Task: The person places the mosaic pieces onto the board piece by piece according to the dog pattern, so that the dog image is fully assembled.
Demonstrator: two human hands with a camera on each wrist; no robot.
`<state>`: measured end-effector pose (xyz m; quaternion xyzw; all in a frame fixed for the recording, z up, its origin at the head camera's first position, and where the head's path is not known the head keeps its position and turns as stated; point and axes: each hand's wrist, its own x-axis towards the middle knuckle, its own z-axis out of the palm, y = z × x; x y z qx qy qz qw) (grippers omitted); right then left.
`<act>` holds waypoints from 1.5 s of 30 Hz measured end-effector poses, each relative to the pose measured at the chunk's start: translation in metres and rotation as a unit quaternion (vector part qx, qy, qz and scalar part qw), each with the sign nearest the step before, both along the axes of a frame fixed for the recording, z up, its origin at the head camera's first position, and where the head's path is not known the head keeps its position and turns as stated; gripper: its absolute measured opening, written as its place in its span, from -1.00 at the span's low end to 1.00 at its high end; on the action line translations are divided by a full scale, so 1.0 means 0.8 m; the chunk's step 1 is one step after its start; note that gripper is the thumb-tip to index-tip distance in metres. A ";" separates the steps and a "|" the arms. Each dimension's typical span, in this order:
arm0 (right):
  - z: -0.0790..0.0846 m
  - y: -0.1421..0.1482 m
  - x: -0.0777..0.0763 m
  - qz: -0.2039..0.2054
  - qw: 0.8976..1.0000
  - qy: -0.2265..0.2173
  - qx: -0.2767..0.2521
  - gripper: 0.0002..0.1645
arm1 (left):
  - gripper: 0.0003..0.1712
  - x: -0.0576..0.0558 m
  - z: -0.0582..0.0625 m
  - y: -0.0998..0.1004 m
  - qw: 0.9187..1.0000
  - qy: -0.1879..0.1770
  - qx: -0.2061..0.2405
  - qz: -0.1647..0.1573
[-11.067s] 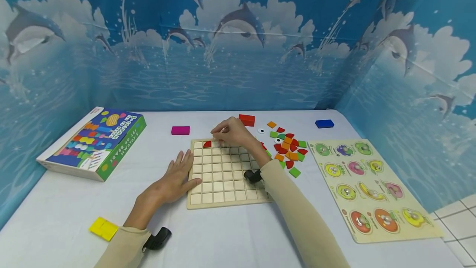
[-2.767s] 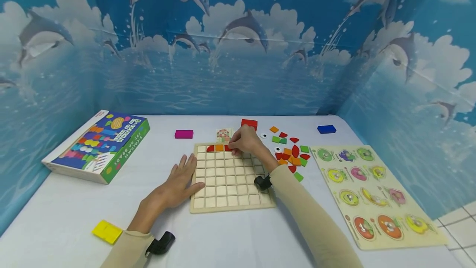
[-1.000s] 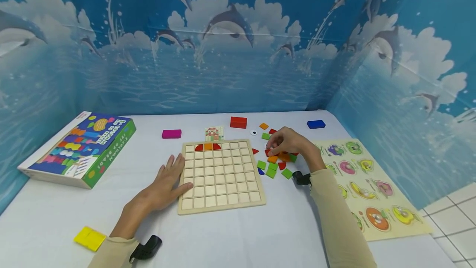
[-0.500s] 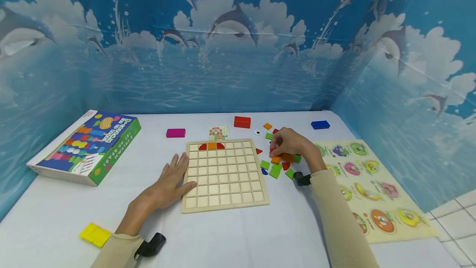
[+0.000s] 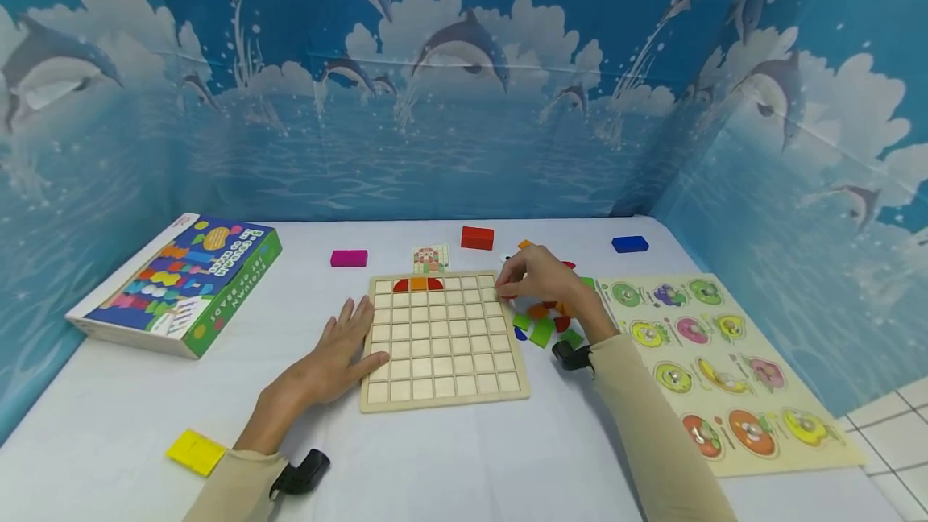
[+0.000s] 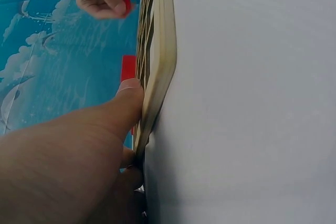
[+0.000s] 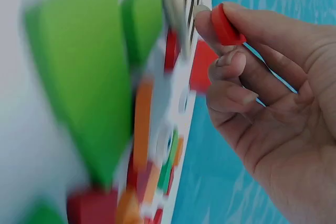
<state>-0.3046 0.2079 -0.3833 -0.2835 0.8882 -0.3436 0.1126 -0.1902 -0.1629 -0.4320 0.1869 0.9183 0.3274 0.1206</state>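
A wooden grid board [image 5: 442, 343] lies mid-table. Two red rounded pieces, one at the left [image 5: 401, 286] and one at the right [image 5: 435, 285], flank an orange square [image 5: 418, 283] in its far row. My left hand [image 5: 326, 362] rests along the board's left edge, fingers spread and thumb on the rim. Near the far right corner of the board, my right hand [image 5: 540, 276] pinches a red curved-edge piece [image 7: 226, 26] between thumb and index finger. That piece is clear in the right wrist view but mostly covered in the head view. A small picture card [image 5: 431, 258] lies behind the board.
Loose green [image 5: 541, 333], orange, red and blue pieces lie right of the board, partly under my right hand. Further right is a fruit puzzle board [image 5: 714, 337]. A box [image 5: 174, 280] stands left. Magenta [image 5: 350, 258], red [image 5: 478, 238], blue [image 5: 630, 244] and yellow [image 5: 196, 451] blocks lie around.
Earlier, orange and red pieces joined the first red one in the far row. Since then my right hand went to the loose pile and moved back left with a red piece. My left hand stayed.
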 end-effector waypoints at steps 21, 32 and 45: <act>-0.006 -0.155 0.010 -0.003 0.979 -0.110 -0.173 -0.87 | 0.13 -0.004 -0.008 -0.007 1.000 0.023 0.011 -0.010; -0.017 -0.203 -0.008 -0.073 0.990 -0.062 -0.104 -0.96 | 0.06 -0.009 0.002 0.001 1.000 0.010 0.006 -0.024; -0.018 -0.226 -0.004 -0.064 0.997 -0.026 -0.019 -0.95 | 0.05 -0.006 -0.004 -0.004 1.000 0.006 0.008 -0.019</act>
